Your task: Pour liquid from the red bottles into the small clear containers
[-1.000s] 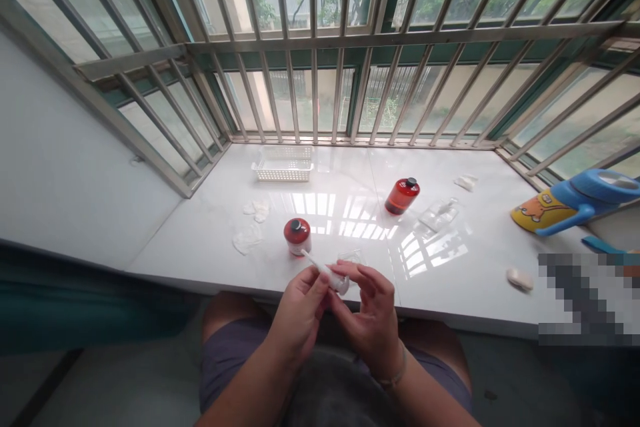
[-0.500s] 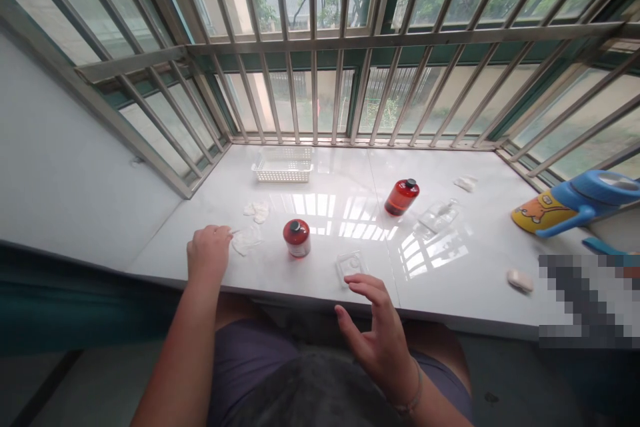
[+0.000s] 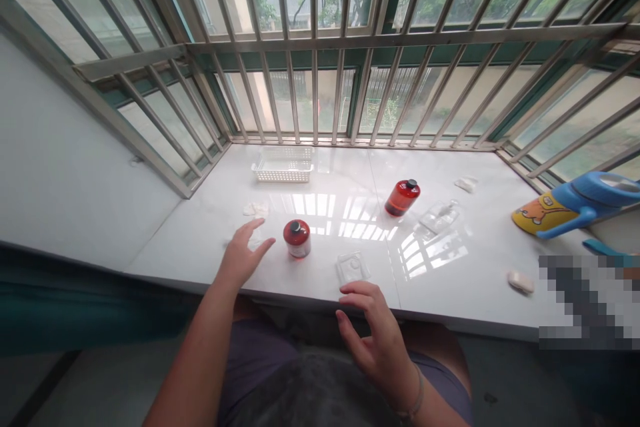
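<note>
My left hand (image 3: 245,252) is open, thumb and fingers apart, just left of a red bottle with a black cap (image 3: 297,240) and not touching it. Partly covered by this hand is a thin clear piece lying on the white ledge; a crumpled white tissue (image 3: 255,209) lies just beyond the fingers. My right hand (image 3: 373,327) hovers over the ledge's front edge, open and holding nothing. Close beyond its fingertips sits a small clear plastic tray (image 3: 353,268). A second red bottle (image 3: 403,198) stands farther back, right of the middle.
A white perforated basket (image 3: 283,170) sits by the barred window. Right of the far bottle lie a clear plastic container (image 3: 440,216) and a white scrap (image 3: 466,184). A pale bar-like piece (image 3: 521,282) and a blue-and-yellow jug (image 3: 575,203) are at the right.
My left hand has moved right, from the thin clear piece toward the nearer red bottle, and its fingers have spread. My right hand has drawn back slightly from the small clear tray.
</note>
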`<move>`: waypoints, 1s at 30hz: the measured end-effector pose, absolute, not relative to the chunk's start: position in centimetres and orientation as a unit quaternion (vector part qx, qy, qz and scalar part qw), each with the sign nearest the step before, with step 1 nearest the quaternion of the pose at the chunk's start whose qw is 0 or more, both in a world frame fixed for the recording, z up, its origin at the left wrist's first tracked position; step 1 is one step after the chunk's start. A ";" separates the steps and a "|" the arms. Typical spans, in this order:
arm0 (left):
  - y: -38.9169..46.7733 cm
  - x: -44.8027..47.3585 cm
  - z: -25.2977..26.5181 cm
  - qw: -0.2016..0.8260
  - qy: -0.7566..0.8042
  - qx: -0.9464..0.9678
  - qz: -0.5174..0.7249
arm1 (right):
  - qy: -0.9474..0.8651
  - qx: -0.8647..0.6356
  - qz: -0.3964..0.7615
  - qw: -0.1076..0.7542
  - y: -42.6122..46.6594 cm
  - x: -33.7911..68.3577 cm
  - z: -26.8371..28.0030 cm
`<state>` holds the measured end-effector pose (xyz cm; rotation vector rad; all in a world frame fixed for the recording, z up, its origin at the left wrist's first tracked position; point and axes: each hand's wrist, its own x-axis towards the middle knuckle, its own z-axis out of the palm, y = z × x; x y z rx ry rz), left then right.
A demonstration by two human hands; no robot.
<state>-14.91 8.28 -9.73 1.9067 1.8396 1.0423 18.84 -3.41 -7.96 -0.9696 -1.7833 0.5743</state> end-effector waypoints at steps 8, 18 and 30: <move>9.5 -6.1 -9.5 0.329 0.551 0.628 0.440 | -0.760 -0.423 0.193 0.454 -3.1 19.0 -8.8; 8.2 -2.8 -10.7 0.397 0.483 0.600 0.499 | -0.783 -0.514 0.065 0.342 0.4 20.4 -14.5; 7.9 -1.0 -11.0 0.416 0.488 0.570 0.513 | -0.766 -0.536 0.053 0.351 1.7 22.6 -15.2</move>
